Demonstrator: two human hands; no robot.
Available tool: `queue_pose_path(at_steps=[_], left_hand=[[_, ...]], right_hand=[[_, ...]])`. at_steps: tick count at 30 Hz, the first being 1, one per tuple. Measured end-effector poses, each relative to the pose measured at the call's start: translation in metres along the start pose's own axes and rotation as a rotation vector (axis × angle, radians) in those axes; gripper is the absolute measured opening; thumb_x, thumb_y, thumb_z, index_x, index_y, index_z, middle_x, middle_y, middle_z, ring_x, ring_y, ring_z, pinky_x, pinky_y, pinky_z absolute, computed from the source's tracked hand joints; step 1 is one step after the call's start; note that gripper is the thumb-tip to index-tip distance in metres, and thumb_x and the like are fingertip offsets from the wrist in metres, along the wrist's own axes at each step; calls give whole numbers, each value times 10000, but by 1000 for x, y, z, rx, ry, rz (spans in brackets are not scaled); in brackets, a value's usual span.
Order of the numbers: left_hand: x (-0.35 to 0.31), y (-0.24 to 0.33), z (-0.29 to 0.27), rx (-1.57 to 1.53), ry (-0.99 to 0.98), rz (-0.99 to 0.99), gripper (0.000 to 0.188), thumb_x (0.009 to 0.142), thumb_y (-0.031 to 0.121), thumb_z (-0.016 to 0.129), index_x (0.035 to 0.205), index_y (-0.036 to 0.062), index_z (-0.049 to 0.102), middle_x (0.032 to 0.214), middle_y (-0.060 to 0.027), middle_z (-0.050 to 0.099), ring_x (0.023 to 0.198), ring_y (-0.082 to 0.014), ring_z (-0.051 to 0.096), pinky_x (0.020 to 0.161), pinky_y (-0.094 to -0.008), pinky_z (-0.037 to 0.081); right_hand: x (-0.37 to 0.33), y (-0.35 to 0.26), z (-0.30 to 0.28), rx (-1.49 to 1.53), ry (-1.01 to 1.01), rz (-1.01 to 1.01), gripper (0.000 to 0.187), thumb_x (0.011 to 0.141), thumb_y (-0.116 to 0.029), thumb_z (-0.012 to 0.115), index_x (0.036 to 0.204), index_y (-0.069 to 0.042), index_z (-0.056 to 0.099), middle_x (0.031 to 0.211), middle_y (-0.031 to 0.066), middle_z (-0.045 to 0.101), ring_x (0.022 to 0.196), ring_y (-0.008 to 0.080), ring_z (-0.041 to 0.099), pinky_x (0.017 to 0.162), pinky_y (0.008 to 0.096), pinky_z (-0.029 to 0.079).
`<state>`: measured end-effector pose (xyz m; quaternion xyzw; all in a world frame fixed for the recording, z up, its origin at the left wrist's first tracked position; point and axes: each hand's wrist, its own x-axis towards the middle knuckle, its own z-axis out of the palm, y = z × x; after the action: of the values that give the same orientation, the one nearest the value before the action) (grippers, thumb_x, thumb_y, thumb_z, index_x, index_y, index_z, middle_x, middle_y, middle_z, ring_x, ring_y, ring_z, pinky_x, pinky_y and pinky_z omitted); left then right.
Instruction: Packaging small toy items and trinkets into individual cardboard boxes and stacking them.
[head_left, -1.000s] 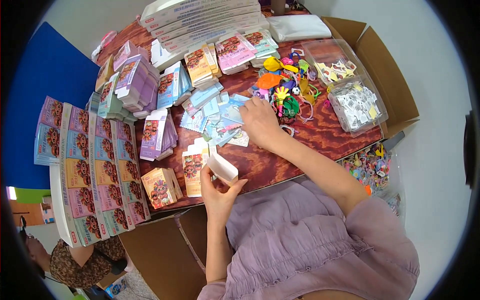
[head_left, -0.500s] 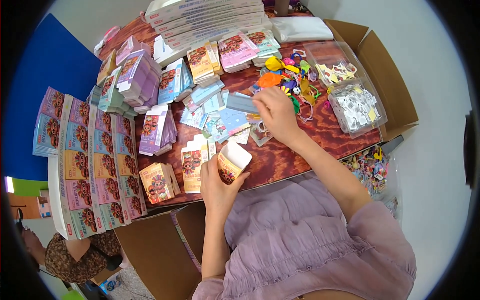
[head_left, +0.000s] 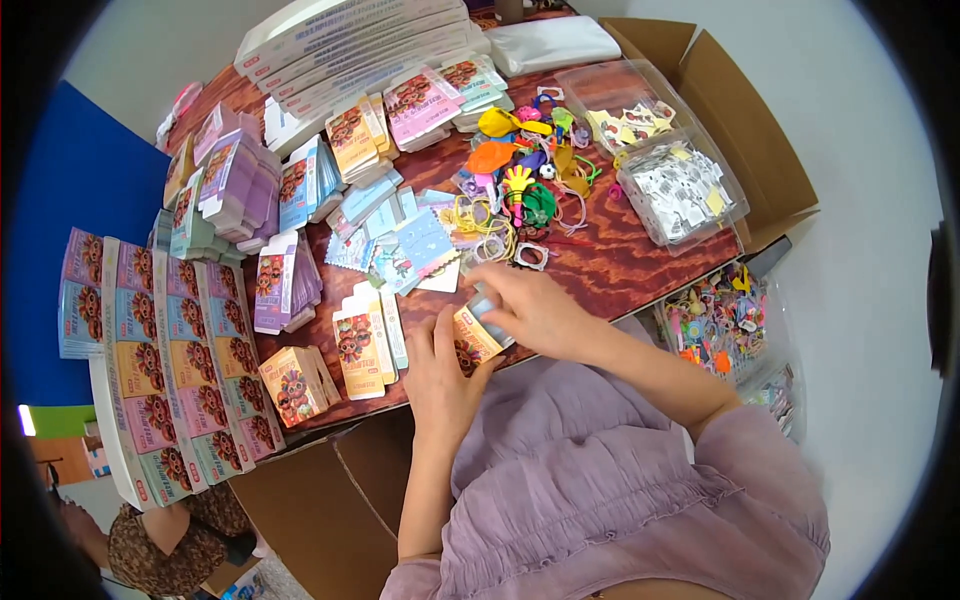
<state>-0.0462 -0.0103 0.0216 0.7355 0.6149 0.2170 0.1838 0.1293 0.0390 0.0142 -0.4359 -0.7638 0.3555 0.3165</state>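
Orange carton [head_left: 474, 343] by table [head_left: 625, 272]'s near edge, held in L hand [head_left: 437, 372]; R hand [head_left: 545, 312] pinches bluish item [head_left: 485, 303] (type unclear) at carton mouth. Item cd snag/crumple if angled vs. wall.

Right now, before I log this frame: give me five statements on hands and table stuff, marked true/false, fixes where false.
1. The left hand holds an orange box. True.
2. The toy pile lies left of the nearer clear tub on the table. True.
3. The nearer clear tub is filled with toys. False: it holds mostly white slips.
4. The right hand has a pale packet at the orange box's open end. True.
5. The toy pile is all green. False: it also has orange, yellow and other colours.
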Motion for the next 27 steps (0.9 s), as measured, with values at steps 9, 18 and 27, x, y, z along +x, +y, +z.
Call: queue_pose_path(at_steps=[9, 18, 27], left_hand=[[-6, -14, 6, -116, 43, -42, 793, 679, 227, 871, 1324, 24, 458, 1231, -184, 514, 1118, -373, 536, 908, -437, 480], [4, -4, 8, -215, 0, -67, 790, 672, 209, 878, 1310, 2, 462, 1161, -172, 531, 1040, -359, 557, 867, -427, 481], [4, -19, 8, -264, 67, -58, 770, 677, 212, 881, 1283, -29, 471, 1076, -176, 548, 980, -355, 565, 834, -421, 477]], right_hand=[[2, 18, -27, 99, 325, 118, 111, 887, -110, 648, 882, -4, 683, 811, 74, 666, 712, 156, 630, 661, 306, 494], [80, 98, -52, -689, 599, 352, 349, 736, -387, 778, 704, -64, 649, 800, 101, 608, 771, 306, 630, 686, 427, 489], [86, 111, -83, 461, 637, 226, 125, 861, -137, 707, 822, -25, 668, 672, 17, 611, 596, 79, 513, 579, 263, 424]])
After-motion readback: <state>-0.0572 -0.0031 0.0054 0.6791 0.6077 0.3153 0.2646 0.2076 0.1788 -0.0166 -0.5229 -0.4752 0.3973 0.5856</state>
